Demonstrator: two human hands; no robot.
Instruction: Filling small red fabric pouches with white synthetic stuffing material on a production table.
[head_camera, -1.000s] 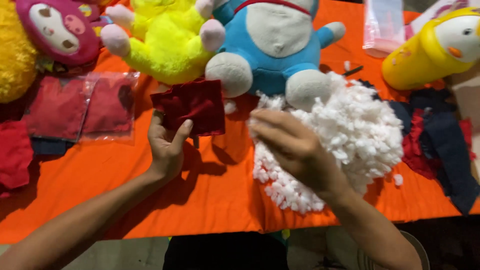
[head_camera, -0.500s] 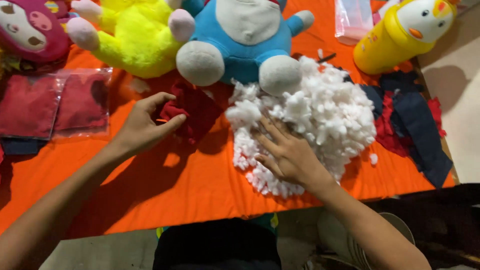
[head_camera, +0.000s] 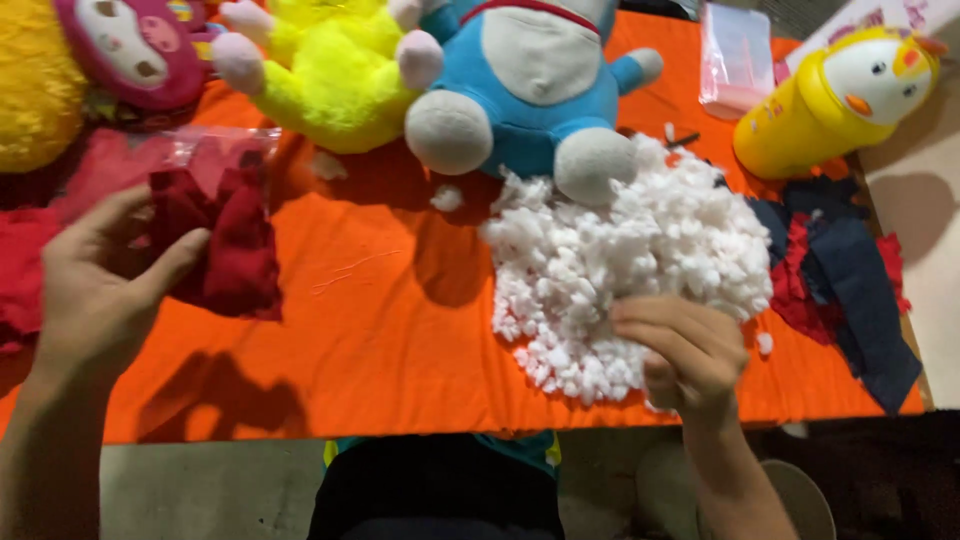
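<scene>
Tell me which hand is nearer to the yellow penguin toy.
Right. The right hand rests on the white stuffing pile, below the yellow penguin toy; the left hand holds dark red fabric across the table.

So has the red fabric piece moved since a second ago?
Yes. The left hand has carried the red fabric piece leftward, away from the blue plush toy.

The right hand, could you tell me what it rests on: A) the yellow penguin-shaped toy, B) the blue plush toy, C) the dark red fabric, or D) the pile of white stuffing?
D: the right hand curls into the near edge of the white stuffing.
</scene>
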